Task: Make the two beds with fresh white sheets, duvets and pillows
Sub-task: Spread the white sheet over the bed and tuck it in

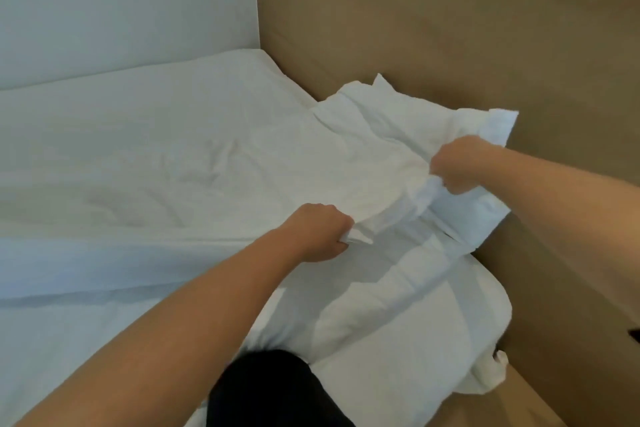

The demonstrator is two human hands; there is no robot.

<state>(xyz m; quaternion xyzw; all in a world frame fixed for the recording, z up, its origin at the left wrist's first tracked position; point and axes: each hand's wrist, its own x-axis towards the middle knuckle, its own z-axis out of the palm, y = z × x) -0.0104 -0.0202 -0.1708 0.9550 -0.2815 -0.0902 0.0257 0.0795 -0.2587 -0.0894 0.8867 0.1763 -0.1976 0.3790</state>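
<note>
Left hand fingers clenched on bunched top edge of white duvet, right hand fingers grasping same edge nearer tan headboard, duvet spread across bed, white pillow beside headboard, below both hands.

Open duvet surface left; tan headboard blocks right, pillow fills near corner beside it.
</note>
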